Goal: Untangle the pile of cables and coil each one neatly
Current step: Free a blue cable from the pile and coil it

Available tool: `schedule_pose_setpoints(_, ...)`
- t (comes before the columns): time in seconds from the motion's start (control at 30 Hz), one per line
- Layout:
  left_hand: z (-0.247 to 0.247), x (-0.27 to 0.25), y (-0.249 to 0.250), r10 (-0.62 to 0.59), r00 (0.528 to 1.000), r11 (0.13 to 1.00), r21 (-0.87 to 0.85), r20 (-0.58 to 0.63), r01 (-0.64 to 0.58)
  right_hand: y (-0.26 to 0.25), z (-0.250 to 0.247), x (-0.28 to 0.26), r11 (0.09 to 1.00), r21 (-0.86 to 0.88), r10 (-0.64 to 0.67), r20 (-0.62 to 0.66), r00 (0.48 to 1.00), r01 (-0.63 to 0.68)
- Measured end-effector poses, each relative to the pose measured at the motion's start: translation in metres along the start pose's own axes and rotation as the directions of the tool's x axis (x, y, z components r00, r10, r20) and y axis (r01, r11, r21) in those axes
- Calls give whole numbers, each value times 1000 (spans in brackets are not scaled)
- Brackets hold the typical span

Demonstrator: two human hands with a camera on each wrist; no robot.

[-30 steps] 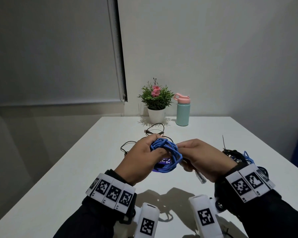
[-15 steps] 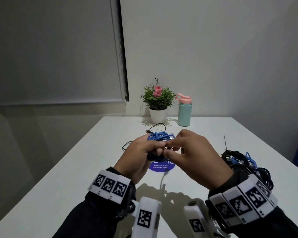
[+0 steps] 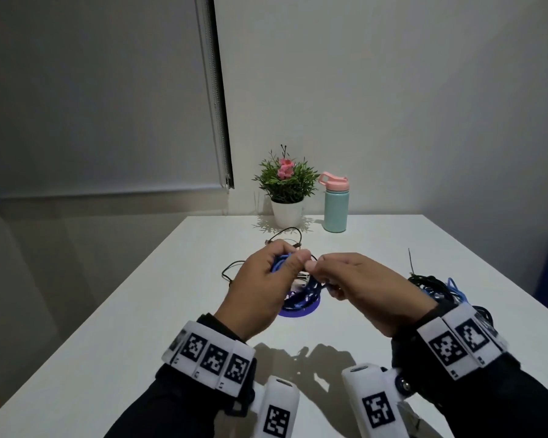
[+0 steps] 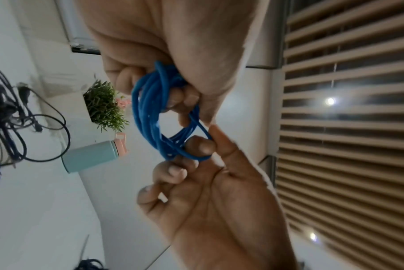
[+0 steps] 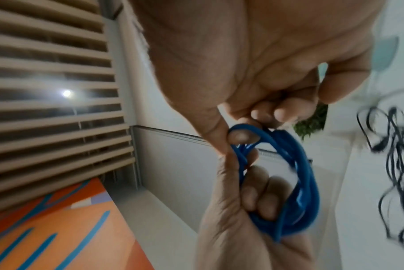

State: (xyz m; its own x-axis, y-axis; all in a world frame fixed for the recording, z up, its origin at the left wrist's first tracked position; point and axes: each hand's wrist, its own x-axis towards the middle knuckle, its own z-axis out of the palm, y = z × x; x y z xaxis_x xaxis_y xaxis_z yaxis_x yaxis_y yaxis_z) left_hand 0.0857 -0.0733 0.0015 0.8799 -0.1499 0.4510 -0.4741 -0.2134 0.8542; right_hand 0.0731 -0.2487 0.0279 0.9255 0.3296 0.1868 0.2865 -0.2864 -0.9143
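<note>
Blue cable (image 4: 150, 113), gathered into several loops, is held above the surface (image 3: 140, 327) between both hands. Left hand (image 3: 260, 292) has its fingers curled round one side of the bundle in a closed grip. Right hand (image 3: 361, 289) pinches a single strand at the opposite side between thumb and forefinger; remaining fingers are curled in.

Judgement: this coil is formed but not finished; the pinched strand suggests a final wrap or tuck is in hand.

Beyond the hands, a thin black cable (image 3: 285, 235) lies loose on the surface. A mixed black and blue cable pile (image 3: 437, 286) sits at the right, apparently unsorted. A purple disc (image 3: 298, 311) lies beneath the hands. Potted plant (image 3: 285, 191) and bottle (image 3: 336, 203) stand at the far edge. Most of the task remains.
</note>
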Motion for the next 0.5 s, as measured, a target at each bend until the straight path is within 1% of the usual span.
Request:
schedule_pose_setpoints(0.03, -1, -1, -1, 32, 999, 998, 58, -21, -31, -1, 0, 1, 997, -76, 5, 15, 1000, -4)
schedule_pose_setpoints(0.1, 3, -3, -5, 49, 997, 989, 142, -52, -41, 1, -4, -1, 980, -197, 23, 34, 999, -16)
schedule_pose_setpoints(0.2, 1, -4, -10, 67, 994, 969, 245, -91, -42, 1, -8, -2, 952, -306, -2, 63, 998, 21)
schedule_pose_setpoints(0.27, -2, -4, -10, 92, 990, 942, 333, -106, -52, 1, -10, -2, 946, -314, -60, 93, 994, 86)
schedule_pose_setpoints(0.33, -5, -1, -10, 93, 989, 930, 365, -112, -46, -1, -12, -2, 955, -254, -129, 107, 986, 152)
schedule_pose_setpoints(0.4, -10, 2, -8, 43, 998, 960, 278, -56, -25, 0, -15, -1, 960, -190, -193, 80, 978, 205)
schedule_pose_setpoints(0.47, -17, 3, -4, -36, 999, 990, 137, 23, 33, 2, -20, 0, 939, -211, -268, 48, 962, 272)
schedule_pose_setpoints(0.5, -20, 3, -1, -85, 994, 996, 41, 61, 83, 2, -23, 1, 922, -241, -304, 37, 952, 304)
